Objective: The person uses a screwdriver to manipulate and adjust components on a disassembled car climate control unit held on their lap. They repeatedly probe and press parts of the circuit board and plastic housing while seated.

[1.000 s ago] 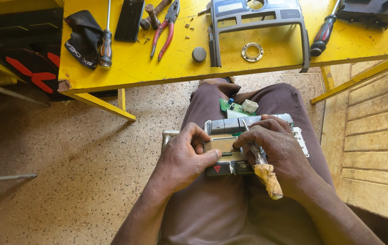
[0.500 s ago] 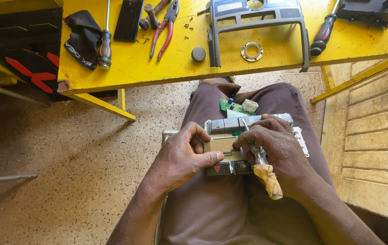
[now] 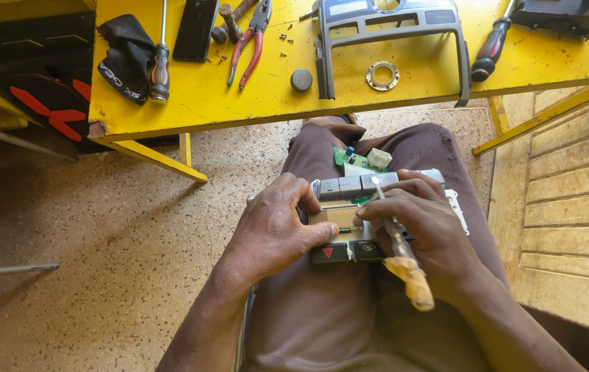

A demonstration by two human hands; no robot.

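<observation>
A grey car dashboard control panel (image 3: 349,219) with a small screen and push buttons rests on my lap. My left hand (image 3: 273,231) grips its left side, thumb pressed near the lower buttons. My right hand (image 3: 424,231) covers the panel's right side and holds a screwdriver with a worn yellow handle (image 3: 408,265); its metal tip (image 3: 377,184) points up at the top row of buttons. A green circuit board (image 3: 358,160) with a white connector lies on my thigh just beyond the panel.
A yellow workbench (image 3: 253,89) stands ahead with a grey dashboard bezel (image 3: 391,27), red-handled pliers (image 3: 249,41), two screwdrivers (image 3: 160,65) (image 3: 491,45), a black cloth (image 3: 123,58), a metal ring (image 3: 382,74), a black knob (image 3: 301,80) and loose screws. Wooden planks (image 3: 570,207) lie right.
Hardly anything differs. My hands stay on the panel; the fingers shift only slightly and the screwdriver keeps its place.
</observation>
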